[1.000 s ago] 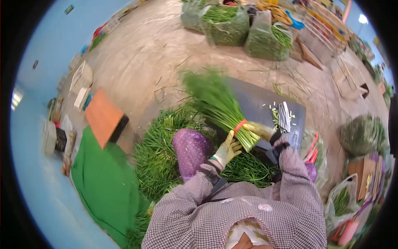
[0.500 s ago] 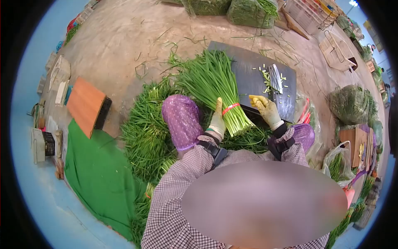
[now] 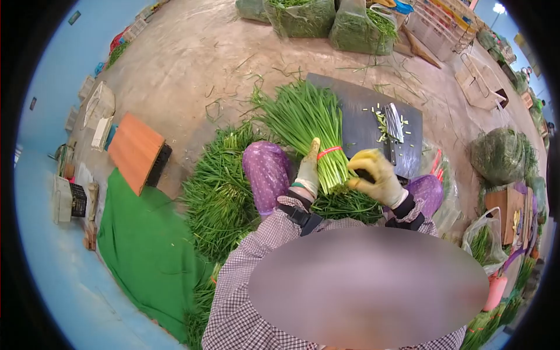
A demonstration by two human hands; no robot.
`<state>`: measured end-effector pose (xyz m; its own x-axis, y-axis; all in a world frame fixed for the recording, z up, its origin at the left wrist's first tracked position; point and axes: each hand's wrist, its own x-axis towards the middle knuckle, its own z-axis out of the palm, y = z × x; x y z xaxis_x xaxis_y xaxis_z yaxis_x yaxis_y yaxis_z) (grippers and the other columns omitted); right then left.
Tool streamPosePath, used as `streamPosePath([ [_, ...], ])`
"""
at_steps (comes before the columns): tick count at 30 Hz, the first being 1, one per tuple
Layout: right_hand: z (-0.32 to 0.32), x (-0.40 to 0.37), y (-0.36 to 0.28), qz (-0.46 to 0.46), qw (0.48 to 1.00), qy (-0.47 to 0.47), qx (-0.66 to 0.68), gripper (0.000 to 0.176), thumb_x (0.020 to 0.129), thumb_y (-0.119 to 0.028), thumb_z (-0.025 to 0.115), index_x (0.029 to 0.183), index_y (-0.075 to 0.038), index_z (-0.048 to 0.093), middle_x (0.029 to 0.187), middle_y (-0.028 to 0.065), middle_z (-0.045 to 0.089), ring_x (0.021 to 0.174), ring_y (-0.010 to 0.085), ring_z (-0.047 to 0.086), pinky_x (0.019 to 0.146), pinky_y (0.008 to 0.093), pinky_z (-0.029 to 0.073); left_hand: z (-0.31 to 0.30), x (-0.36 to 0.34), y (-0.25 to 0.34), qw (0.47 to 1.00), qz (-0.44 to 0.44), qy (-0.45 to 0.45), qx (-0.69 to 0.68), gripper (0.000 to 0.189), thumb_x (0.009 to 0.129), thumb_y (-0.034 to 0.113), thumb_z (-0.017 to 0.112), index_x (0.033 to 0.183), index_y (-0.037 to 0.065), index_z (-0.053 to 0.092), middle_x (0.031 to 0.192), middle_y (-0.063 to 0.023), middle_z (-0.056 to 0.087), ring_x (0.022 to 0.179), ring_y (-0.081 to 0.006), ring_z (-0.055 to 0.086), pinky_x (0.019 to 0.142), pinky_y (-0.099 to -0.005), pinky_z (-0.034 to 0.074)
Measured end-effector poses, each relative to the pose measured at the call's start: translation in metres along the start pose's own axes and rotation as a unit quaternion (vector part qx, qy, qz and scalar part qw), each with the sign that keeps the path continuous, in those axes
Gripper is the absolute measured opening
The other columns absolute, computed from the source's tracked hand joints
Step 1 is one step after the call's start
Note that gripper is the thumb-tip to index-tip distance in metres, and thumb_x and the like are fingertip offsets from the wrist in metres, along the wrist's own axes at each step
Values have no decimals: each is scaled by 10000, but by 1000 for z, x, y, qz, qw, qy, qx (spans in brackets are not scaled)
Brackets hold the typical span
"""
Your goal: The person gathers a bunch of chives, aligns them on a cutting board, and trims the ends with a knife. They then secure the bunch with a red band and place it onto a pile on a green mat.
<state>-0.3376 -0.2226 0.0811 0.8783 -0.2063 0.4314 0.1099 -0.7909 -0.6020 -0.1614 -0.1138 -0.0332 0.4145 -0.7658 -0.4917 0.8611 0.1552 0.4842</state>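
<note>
A thick bunch of green garlic chives, bound by a red band, lies slanted with its pale cut ends towards me. My left hand, in a pale glove, grips the bunch from its left side near the band, thumb on top. Beside the cut ends is my right hand, its yellow-stained glove curved, with thumb and fingers apart at the edge of the stems. Beyond it, a knife rests on a dark cutting board among short cut pieces of stem.
Loose chives are heaped by my left knee, next to a green cloth and an orange-brown board. Bagged greens stand at the back. On the right are a plastic bag, a bagged bundle and a crate.
My right hand has come left and down to the cut ends of the chives, its fingers curling. My left hand keeps its grip. The whole view has shifted slightly.
</note>
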Motion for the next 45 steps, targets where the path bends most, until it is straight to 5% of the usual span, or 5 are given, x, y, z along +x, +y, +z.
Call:
streamPosePath([
  [13, 45, -20, 5, -14, 886, -28, -463, 165, 850, -283, 617, 918, -136, 590, 910, 64, 548, 875, 242, 563, 775, 389, 464, -7, 20, -13, 995, 60, 55, 53, 477, 909, 453, 737, 1119, 32, 652, 935, -89, 716, 717, -221, 715, 643, -364, 617],
  [26, -164, -38, -48, -17, 845, 529, 78, 83, 882, -9, 610, 879, -78, 564, 928, 57, 517, 839, 160, 489, 766, 304, 430, -11, 42, 33, 997, 11, -9, -80, 640, 933, 602, 614, 1255, 48, 613, 1107, -179, 713, 952, -354, 708, 874, -541, 579],
  [32, -118, -50, -40, 149, 926, -330, -104, 331, 778, -188, 803, 1054, -78, 658, 755, 59, 608, 758, 242, 610, 720, 348, 482, 14, 5, 79, 990, 28, -126, -51, 757, 972, 702, 401, 1436, 115, 519, 1416, -152, 570, 1321, -329, 522, 1127, -582, 362],
  [37, -48, 31, -21, 69, 975, -116, -177, 994, 692, -329, 875, 1501, -29, 381, 1347, 209, 572, 1227, 343, 567, 1062, 379, 427, 5, -9, 76, 657, -300, -311, -618, 653, 1037, 597, 285, 1526, 185, 416, 1579, -17, 416, 1467, -251, 345, 1227, -538, 169],
  [45, 32, 115, 2, -51, 949, -84, 301, 945, 734, -154, 877, 1514, -25, 360, 1475, 122, 502, 1368, 267, 479, 1185, 434, 314, 28, -77, 82, 954, -58, -284, -75, 817, 963, 716, 414, 1450, 63, 481, 1371, -228, 576, 1240, -398, 583, 1041, -561, 481],
])
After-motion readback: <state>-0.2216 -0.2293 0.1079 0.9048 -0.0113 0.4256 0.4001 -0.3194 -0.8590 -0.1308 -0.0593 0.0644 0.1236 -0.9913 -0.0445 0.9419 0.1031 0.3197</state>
